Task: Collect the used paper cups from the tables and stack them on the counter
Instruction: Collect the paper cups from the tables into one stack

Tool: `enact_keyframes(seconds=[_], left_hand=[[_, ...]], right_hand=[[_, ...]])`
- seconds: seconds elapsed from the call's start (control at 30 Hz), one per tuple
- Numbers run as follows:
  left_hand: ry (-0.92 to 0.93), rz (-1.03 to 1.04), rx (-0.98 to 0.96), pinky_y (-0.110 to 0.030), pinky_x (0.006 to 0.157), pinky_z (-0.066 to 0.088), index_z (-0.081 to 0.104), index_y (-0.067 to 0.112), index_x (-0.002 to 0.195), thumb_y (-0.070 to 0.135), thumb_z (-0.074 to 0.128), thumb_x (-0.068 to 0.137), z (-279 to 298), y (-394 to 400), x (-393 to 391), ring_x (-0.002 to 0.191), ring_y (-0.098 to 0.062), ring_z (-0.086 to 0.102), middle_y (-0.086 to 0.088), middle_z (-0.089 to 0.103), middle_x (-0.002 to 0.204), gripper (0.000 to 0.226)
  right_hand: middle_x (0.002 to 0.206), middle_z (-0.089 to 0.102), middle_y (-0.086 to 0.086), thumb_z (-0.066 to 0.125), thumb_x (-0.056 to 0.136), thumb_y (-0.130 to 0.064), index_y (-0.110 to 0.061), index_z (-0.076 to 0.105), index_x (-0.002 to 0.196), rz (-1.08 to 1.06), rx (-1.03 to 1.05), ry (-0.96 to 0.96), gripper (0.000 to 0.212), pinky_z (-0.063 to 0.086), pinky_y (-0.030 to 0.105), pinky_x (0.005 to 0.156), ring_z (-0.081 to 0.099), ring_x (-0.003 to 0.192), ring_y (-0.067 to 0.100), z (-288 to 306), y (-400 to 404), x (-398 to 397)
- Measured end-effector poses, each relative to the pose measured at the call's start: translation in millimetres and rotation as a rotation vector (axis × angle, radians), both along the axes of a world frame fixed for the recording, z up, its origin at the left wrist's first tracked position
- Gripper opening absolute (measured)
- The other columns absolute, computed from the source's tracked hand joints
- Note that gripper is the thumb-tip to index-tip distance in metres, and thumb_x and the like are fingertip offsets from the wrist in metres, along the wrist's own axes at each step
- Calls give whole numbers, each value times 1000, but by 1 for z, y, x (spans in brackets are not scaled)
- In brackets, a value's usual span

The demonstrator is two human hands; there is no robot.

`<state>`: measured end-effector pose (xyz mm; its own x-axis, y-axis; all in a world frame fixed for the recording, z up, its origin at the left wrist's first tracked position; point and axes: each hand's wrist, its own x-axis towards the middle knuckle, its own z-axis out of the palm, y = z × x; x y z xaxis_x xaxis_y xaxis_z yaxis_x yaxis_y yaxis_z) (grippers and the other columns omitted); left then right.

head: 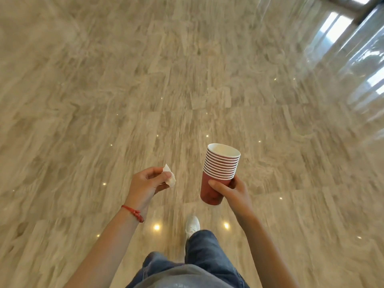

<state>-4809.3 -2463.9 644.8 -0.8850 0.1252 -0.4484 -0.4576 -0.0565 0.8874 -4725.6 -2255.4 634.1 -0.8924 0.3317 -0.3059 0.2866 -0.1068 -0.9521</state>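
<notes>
A stack of several red paper cups (218, 169) with white insides is held upright, tilted slightly, above the floor. My right hand (230, 190) is wrapped around the lowest cup. My left hand (147, 183) is level with it on the left, its fingers pinched on a crumpled white tissue (169, 176). A red cord bracelet (133, 213) circles my left wrist. No table or counter is in view.
Polished beige marble floor (145, 90) fills the view and is blurred by motion. Bright window reflections (353, 59) shine at the upper right. My jeans leg and white shoe (192, 224) step forward below the hands.
</notes>
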Motion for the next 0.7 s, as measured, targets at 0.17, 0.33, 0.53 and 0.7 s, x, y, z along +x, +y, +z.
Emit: enact_keyframes(seconds=[0.17,0.33,0.53,0.7], left_hand=[[7,18,7,-18,55,54,71,11,74,0,68,76,12,50,-103,65,-11,70,0,73,66,11],[0,29,16,-18,55,54,72,14,69,0,69,75,6,83,-198,65,-12,70,-2,73,66,16],[-8,9,8,-18,55,53,71,12,71,0,69,75,-9,129,-356,64,-12,70,-1,72,65,13],[-3,-5,-4,-18,55,54,69,8,75,-1,68,77,2,164,-494,62,-11,68,-2,71,64,9]], right_hand=[[79,73,-13,74,74,-4,-22,64,90,-6,-8,-8,26,50,12,60,68,76,0,14,54,-106],[80,74,-11,74,74,-3,-21,64,92,-2,-20,-12,27,50,13,61,68,78,2,10,86,-201],[86,74,-10,73,75,-5,-20,64,97,7,-12,1,29,51,14,65,68,84,5,2,130,-353],[83,73,-11,75,72,-7,-24,64,95,-18,10,-10,30,50,12,62,68,81,1,9,165,-484]])
